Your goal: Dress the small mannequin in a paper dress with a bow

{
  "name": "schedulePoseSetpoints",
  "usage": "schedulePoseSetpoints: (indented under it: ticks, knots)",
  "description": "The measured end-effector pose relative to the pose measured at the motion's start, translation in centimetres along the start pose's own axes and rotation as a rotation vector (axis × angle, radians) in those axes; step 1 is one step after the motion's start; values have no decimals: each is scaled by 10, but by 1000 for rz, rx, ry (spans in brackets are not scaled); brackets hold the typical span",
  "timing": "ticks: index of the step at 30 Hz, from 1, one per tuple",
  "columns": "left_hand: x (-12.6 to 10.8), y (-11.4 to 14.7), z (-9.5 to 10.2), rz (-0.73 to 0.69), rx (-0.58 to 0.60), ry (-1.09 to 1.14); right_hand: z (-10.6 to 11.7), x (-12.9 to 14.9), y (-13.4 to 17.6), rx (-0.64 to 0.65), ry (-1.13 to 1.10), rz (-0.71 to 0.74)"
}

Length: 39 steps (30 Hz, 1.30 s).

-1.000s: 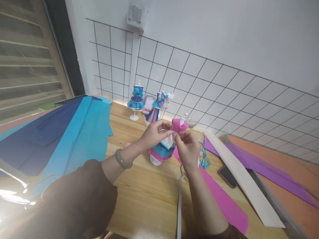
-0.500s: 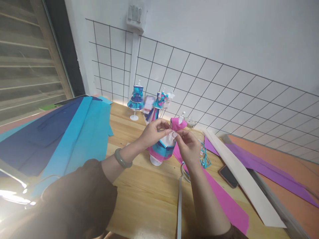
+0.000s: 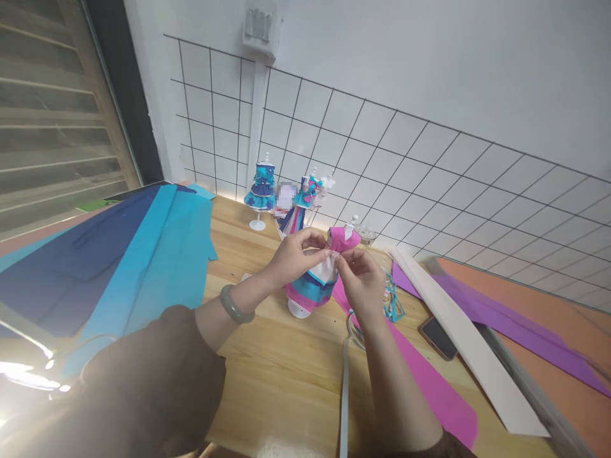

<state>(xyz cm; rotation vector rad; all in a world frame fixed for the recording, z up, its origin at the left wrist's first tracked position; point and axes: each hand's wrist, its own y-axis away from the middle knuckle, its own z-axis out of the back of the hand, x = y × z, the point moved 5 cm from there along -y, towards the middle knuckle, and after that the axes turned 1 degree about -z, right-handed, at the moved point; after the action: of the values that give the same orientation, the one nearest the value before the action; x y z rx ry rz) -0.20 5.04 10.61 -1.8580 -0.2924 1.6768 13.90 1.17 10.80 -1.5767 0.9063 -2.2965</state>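
A miniature dress form (image 3: 354,221) on a white round base stands tilted on the table, wearing a pink top (image 3: 344,239) and a skirt (image 3: 312,289) in blue, teal and pink bands. White fabric (image 3: 322,270) with a teal edge lies over the skirt's upper part. At the waist my left hand (image 3: 303,254) pinches this fabric from the left, thumb and forefinger together. From the right, my right hand (image 3: 360,273) pinches it as well, its fingertips almost touching the left ones. The exact fold between the fingertips is hidden.
Behind stand more dressed miniature forms (image 3: 260,191) near a wire grid. Blue and teal sheets (image 3: 167,254) cover the left side. On the right lie a pink sheet (image 3: 434,388), a phone (image 3: 438,337), teal cord (image 3: 394,302), a white strip (image 3: 472,343) and purple sheets (image 3: 515,318).
The pink top and the form's neck have shifted slightly to the right. My right fingertips have changed position a little on the white fabric; both hands keep their pinch.
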Motion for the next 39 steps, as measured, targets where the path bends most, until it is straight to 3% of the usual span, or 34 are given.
schedulePoseSetpoints:
  ticks: [10, 16, 24, 39]
  knots:
    - [4, -2, 3, -1, -29, 8, 0, -3, -2, 111, -94, -65]
    - [6, -2, 2, 4, -30, 23, 3, 1, -3, 49, -188, -102]
    - [3, 0, 0, -5, -31, -9, 2, 12, 2, 37, 16, -57]
    - [0, 1, -2, 6, -22, -22, 0, 16, 2, 27, -37, -141]
